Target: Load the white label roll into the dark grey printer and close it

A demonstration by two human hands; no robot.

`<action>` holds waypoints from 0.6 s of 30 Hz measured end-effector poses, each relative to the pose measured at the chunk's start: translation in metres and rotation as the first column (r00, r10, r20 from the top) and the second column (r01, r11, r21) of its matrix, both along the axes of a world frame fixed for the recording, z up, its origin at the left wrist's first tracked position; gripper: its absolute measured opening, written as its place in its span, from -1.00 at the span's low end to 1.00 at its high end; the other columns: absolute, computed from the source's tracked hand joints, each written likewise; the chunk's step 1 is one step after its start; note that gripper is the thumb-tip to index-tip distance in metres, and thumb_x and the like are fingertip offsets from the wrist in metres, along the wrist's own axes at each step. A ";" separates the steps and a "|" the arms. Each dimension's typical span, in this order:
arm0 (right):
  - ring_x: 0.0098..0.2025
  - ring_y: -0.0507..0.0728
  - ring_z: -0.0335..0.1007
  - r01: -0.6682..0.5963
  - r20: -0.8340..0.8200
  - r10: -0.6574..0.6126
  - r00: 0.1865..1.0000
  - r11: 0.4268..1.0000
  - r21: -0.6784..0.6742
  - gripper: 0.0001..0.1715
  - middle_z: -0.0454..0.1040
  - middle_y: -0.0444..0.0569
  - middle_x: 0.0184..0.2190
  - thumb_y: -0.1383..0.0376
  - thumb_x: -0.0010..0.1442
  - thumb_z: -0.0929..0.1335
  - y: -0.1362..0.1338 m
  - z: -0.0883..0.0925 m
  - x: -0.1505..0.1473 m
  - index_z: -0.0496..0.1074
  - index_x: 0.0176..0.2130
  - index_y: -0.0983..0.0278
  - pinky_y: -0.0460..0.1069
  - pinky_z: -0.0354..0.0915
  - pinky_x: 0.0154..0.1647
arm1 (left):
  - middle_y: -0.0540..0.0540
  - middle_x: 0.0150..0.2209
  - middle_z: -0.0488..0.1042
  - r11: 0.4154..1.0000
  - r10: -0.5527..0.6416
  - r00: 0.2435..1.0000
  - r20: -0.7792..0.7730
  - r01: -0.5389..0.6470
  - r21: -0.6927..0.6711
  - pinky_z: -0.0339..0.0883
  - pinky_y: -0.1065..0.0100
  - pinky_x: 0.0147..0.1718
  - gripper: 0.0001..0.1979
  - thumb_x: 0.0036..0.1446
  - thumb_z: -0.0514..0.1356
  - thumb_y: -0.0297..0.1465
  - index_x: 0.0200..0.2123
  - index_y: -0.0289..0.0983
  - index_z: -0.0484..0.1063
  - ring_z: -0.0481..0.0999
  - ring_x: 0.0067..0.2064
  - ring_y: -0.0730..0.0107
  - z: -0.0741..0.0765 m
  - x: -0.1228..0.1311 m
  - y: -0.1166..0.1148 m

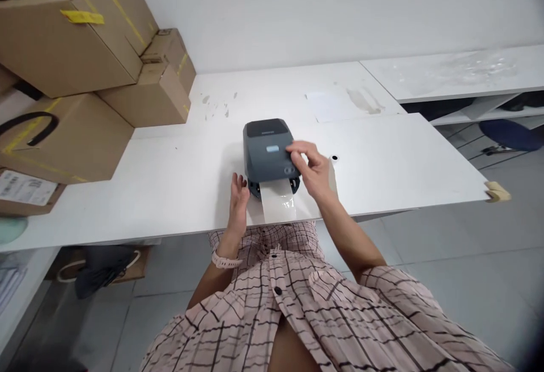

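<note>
A dark grey label printer (270, 148) stands near the front edge of the white table. Its lid sits slightly raised at the front, where dark inner parts show. A whitish, shiny label strip (278, 202) runs out of its front toward the table edge. My right hand (312, 168) is on the lid's right side, with bent fingers and thumb close together against it. My left hand (238, 202) is upright by the printer's front left corner, fingers stretched and holding nothing. Whether it touches the printer I cannot tell.
Cardboard boxes (106, 77) with yellow tape are stacked at the left. A small white round thing with a dark centre (335, 159) lies right of my right hand. A pale sheet (325, 106) is farther back. A blue stool (510, 134) stands at the right.
</note>
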State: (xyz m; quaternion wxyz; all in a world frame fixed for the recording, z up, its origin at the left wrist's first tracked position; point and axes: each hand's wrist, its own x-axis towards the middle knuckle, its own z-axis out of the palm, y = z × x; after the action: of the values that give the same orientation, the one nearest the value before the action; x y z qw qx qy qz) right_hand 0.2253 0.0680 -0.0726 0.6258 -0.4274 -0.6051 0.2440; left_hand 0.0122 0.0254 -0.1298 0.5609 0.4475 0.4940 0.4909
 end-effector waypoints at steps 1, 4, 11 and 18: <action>0.13 0.22 0.50 0.003 -0.042 -0.005 0.999 0.999 -0.043 -0.78 0.60 -0.08 -0.08 0.01 0.34 0.42 -0.007 -0.014 -0.001 0.59 -0.15 0.03 0.24 0.34 0.31 | -0.10 0.60 -0.20 1.000 0.022 1.000 0.002 -0.022 0.006 0.05 -0.02 0.47 0.01 0.19 0.11 0.25 0.54 0.05 -0.22 -0.13 0.59 -0.01 0.003 0.000 0.002; 0.35 0.28 0.33 0.008 -0.167 -0.045 0.985 0.978 -0.211 -0.50 0.48 -0.04 0.21 0.00 0.18 0.51 -0.014 -0.044 -0.002 0.51 0.09 0.01 0.31 0.16 0.46 | -0.07 0.60 -0.24 0.997 0.078 0.997 -0.013 -0.078 -0.019 0.02 0.02 0.49 0.02 0.17 0.21 0.20 0.54 0.03 -0.17 -0.19 0.59 0.02 0.015 0.007 0.012; 0.52 0.36 0.08 -0.385 -0.499 0.090 0.862 0.757 -0.528 0.22 0.10 0.03 0.53 -0.11 0.01 0.54 -0.007 -0.053 0.003 0.06 0.46 0.04 0.35 0.11 0.51 | -0.16 0.49 0.20 0.999 -0.032 0.999 0.042 0.033 -0.019 0.27 -0.01 0.39 -0.13 0.19 0.31 0.02 0.47 -0.05 0.10 0.22 0.48 -0.09 0.020 0.019 0.022; 0.54 0.35 0.02 -0.279 -0.356 0.096 0.929 0.815 -0.508 0.12 0.09 0.01 0.53 -0.22 0.13 0.46 -0.013 -0.067 0.001 0.05 0.47 0.02 0.36 0.11 0.51 | -0.25 0.40 0.32 0.995 0.040 0.998 -0.043 -0.036 0.088 0.37 0.02 0.31 -0.18 0.17 0.30 0.05 0.38 -0.14 0.21 0.34 0.40 -0.10 0.005 0.019 0.024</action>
State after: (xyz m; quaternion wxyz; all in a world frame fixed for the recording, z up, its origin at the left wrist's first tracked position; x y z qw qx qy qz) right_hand 0.2263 0.0551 -0.1397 0.5369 -0.4819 -0.4415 0.5335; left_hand 0.0312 0.0495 -0.1250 0.5203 0.4731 0.4928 0.5125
